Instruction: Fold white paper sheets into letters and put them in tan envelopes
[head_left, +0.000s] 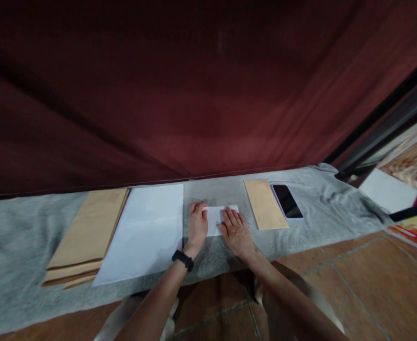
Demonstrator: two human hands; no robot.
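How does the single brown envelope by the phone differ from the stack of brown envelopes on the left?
The single envelope lies alone, flat, beside the phone; the envelope stack holds several, fanned at the near end. The stack looks larger and lies partly under white paper. Both are brown and rest on the grey cloth.

Both forearms reach forward, converging. Left hand [197, 223] lies palm down, fingers curled slightly at the tips, black band on the wrist. Right hand [235, 231] lies flat, fingers extended and together, just beside the left.
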